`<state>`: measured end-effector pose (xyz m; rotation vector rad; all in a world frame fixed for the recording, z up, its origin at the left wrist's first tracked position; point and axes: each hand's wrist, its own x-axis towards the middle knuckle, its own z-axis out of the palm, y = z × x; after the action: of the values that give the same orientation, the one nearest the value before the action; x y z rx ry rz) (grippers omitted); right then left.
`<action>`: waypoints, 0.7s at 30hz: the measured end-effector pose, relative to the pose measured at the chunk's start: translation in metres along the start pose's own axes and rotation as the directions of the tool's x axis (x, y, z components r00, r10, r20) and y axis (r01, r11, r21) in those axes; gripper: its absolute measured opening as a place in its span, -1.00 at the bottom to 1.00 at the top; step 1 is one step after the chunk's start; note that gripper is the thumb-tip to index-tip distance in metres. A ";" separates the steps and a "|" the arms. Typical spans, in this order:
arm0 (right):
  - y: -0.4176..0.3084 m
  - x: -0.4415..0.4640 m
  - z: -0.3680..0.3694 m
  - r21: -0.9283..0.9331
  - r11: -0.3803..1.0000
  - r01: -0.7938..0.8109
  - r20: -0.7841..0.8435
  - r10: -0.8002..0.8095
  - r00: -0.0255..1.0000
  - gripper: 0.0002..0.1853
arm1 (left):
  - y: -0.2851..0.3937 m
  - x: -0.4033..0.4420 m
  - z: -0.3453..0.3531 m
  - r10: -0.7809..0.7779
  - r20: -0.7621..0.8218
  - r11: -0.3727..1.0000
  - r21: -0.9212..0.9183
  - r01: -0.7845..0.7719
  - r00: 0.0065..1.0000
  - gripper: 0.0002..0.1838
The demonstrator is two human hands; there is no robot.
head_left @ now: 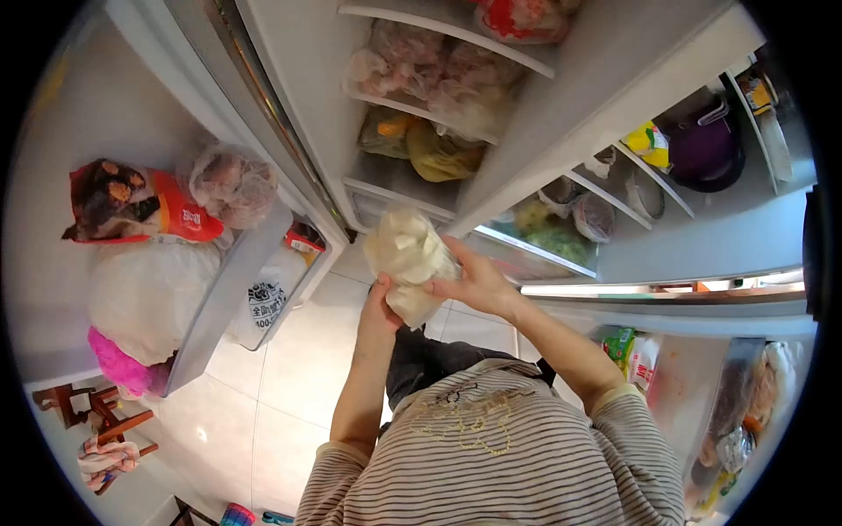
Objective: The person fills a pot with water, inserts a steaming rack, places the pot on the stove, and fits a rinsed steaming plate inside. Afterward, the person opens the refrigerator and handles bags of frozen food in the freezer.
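Pale floor tiles [289, 351] are being viewed from above, before an upright freezer compartment [605, 79] whose interior is being left exposed. Just in front of the freezer compartment, near its lower end, a cream-coloured plastic bag [403, 250] is being held in two bare hands; its contents are being hidden by the wrapping. Its near left side is being grasped by the left hand [379, 309], with the thumb being pressed against the plastic. Its right side is being grasped by the right hand [474, 279], the thumb being laid across the front; fingers behind the bag are being concealed, so their exact curl cannot be told. A striped shirt [491, 447] is being worn by the person.

Within the freezer compartment, pinkish food in translucent bags [478, 74] is being supported on a shelf above a yellowish bag [443, 153]. Left of the freezer compartment, a red-and-brown food packet [132, 202], a bulky white bag [158, 294] and a magenta bag [123, 361] are being held in an opened door bin [230, 298]. Farther below these, well apart from the freezer compartment, a checked cloth [105, 460] is being supported by a wooden stool [118, 425]. Right of the freezer compartment, a dark purple pot [706, 153] and a yellow packet [647, 145] are being kept on shelves.
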<state>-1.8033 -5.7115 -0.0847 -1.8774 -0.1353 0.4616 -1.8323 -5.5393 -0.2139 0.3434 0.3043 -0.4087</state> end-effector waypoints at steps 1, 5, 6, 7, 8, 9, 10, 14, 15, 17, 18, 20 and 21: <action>-0.010 -0.002 0.000 0.022 1.000 0.014 -0.013 -0.014 1.000 -0.20 | 0.002 0.000 0.001 0.030 0.002 0.998 0.048 -0.030 1.000 -0.26; -0.010 -0.004 -0.007 0.127 0.988 0.089 0.016 -0.092 0.996 -0.15 | 0.022 -0.005 0.025 0.073 0.094 0.958 0.270 -0.096 0.993 -0.16; -0.006 -0.003 -0.010 0.147 0.988 0.052 0.011 -0.054 0.998 -0.14 | 0.024 -0.008 0.034 0.099 0.101 0.934 0.335 -0.128 0.990 -0.16; 0.000 -0.002 -0.012 0.170 0.985 0.016 0.012 -0.018 1.000 -0.13 | 0.024 -0.011 0.043 0.130 0.108 0.903 0.397 -0.163 0.986 -0.16; 0.006 -0.002 -0.015 0.197 0.980 -0.021 0.021 0.018 1.000 -0.13 | 0.023 -0.015 0.051 0.125 0.134 0.924 0.344 -0.164 0.983 -0.24; 0.011 -0.002 -0.017 0.196 0.979 -0.052 -0.029 0.059 0.998 -0.12 | 0.019 -0.014 0.055 0.112 0.068 0.920 0.370 -0.130 0.991 -0.22; 0.017 -0.001 -0.017 0.201 0.976 -0.083 -0.069 0.098 0.993 -0.11 | 0.013 -0.013 0.061 0.109 -0.005 0.913 0.396 -0.098 0.994 -0.21; 0.009 -0.015 -0.024 0.401 0.904 -0.146 -0.026 0.170 0.985 -0.18 | 0.005 -0.017 0.089 0.140 0.029 0.862 0.489 -0.136 0.990 -0.15; 0.010 -0.019 -0.025 0.467 0.876 -0.124 -0.028 0.155 0.987 -0.18 | 0.004 -0.019 0.093 0.148 0.072 0.849 0.502 -0.164 0.986 -0.15; 0.010 -0.023 -0.028 0.472 0.873 -0.120 -0.030 0.152 0.988 -0.15 | 0.004 -0.018 0.101 0.157 0.171 0.821 0.525 -0.225 0.973 -0.14; 0.012 -0.025 -0.028 0.455 0.886 -0.088 -0.041 0.119 0.992 -0.15 | 0.005 -0.016 0.103 0.152 0.188 0.811 0.537 -0.231 0.970 -0.14; 0.013 -0.027 -0.027 0.465 0.884 -0.039 -0.065 0.078 0.995 -0.15 | 0.005 -0.017 0.103 0.134 0.212 0.793 0.562 -0.233 0.968 -0.13; 0.011 -0.029 -0.026 0.491 0.871 -0.022 -0.081 0.070 0.994 -0.16 | 0.006 -0.019 0.102 0.103 0.180 0.787 0.587 -0.191 0.978 -0.14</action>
<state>-1.8210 -5.7476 -0.0807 -1.3979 0.0883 0.3922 -1.8241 -5.5671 -0.1141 0.9598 -0.0037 -0.3652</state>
